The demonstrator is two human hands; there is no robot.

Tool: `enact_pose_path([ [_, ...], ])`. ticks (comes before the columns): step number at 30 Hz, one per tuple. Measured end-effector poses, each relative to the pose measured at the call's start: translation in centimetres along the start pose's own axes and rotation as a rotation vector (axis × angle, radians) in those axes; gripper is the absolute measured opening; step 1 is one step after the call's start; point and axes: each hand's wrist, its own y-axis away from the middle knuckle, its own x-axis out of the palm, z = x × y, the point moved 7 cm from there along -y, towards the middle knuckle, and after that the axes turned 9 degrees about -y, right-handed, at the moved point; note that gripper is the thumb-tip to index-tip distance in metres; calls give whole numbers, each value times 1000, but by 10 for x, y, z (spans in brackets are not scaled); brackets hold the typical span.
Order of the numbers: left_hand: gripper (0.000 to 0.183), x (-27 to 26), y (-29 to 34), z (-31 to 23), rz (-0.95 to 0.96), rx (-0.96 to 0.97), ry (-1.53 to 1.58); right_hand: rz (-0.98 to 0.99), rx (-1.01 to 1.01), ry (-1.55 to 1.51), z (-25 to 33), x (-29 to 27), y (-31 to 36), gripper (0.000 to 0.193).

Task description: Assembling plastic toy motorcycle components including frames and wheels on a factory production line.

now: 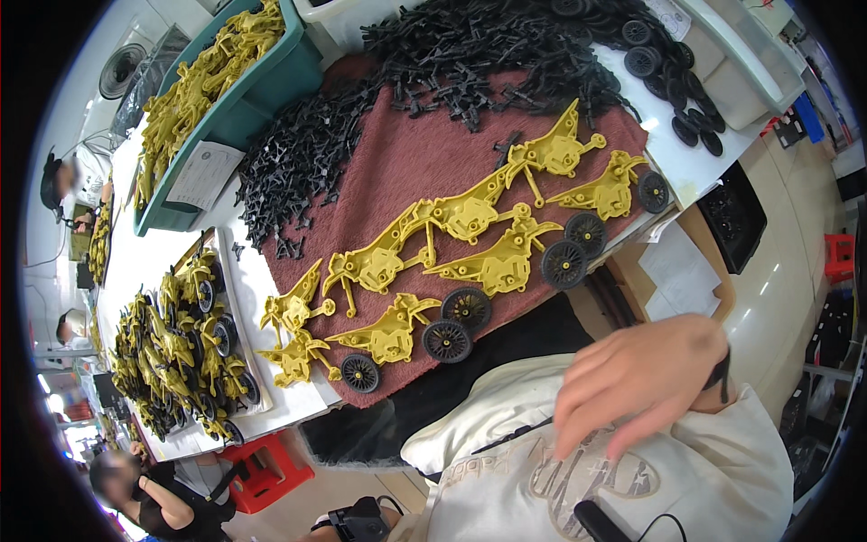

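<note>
My right hand (637,379) hovers over my light-coloured shirt, back of the hand up. Its fingers stretch to the left, the thumb stands apart, and nothing shows in them. At the lower edge, a black device (352,521) is strapped around what looks like my left wrist; the fingers there are out of sight. On a reddish-brown cloth (424,149) lie several yellow plastic toy motorcycle body halves (492,262), set out in two slanting rows. Black spoked wheels (449,341) sit along the near row, at the cloth's front edge.
Small black plastic parts (488,63) are heaped along the cloth's far side, with loose wheels (643,61) at far right. A green bin (262,99) holds yellow pieces. Assembled yellow-and-black toys (172,352) crowd a tray at left. A red stool (271,474) and another person (163,492) are lower left.
</note>
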Motion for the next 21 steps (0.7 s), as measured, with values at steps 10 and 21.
enact_pose_path([
  [10, 46, -19, 71, 53, 109, -457, -418, -624, 404, 713, 81, -108, 78, 23],
  [21, 23, 31, 216, 122, 1025, -1526, -208, -835, 633, 926, 45, -233, 121, 29],
])
